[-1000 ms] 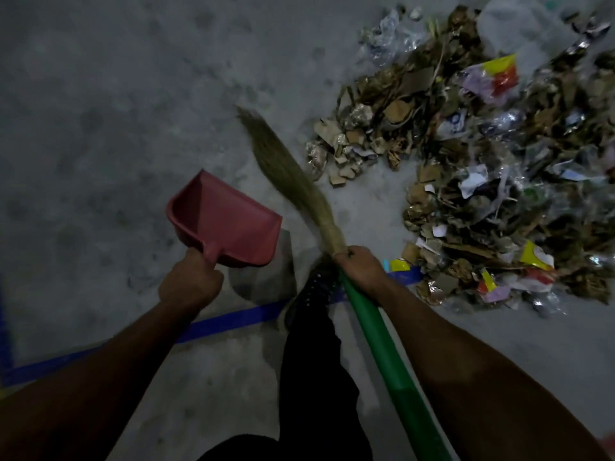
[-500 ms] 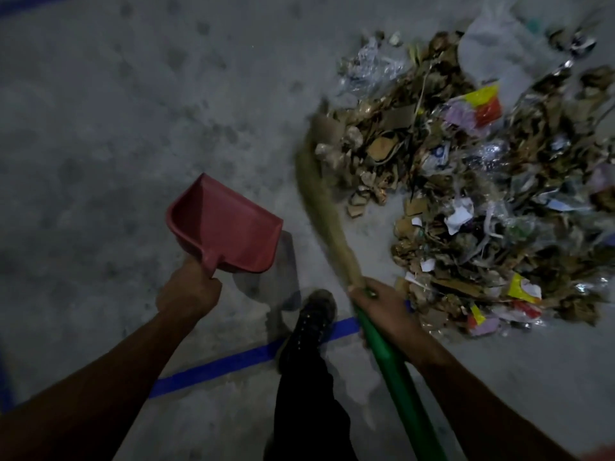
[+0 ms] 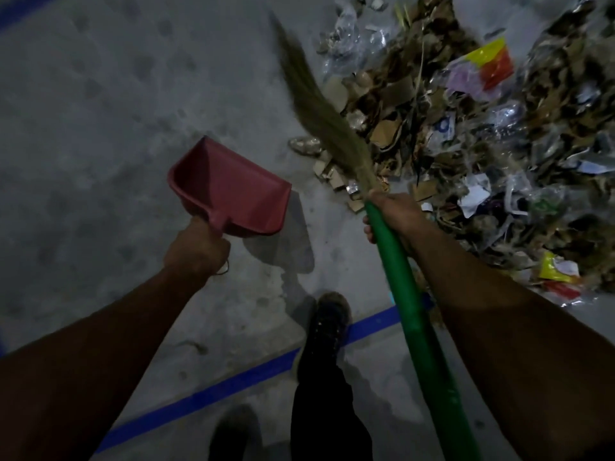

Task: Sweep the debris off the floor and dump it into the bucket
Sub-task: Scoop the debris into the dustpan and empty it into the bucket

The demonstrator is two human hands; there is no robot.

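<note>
A big heap of debris — torn cardboard, dry scraps, clear plastic, coloured wrappers — covers the floor at the upper right. My right hand grips a broom by its green handle just below the straw head. The straw head slants up-left along the heap's left edge, blurred. My left hand holds a red dustpan by its short handle, lifted above the floor left of the heap, its mouth turned up-left. No bucket is in view.
Grey concrete floor stretches to the left. A blue tape line runs diagonally across the bottom. My dark shoe and trouser leg stand on the line between my arms; a second shoe shows at the bottom edge.
The broom head swung from bare floor on the left to the heap's edge, then stretched further up along it. I stepped closer to the heap; the dustpan stayed raised.
</note>
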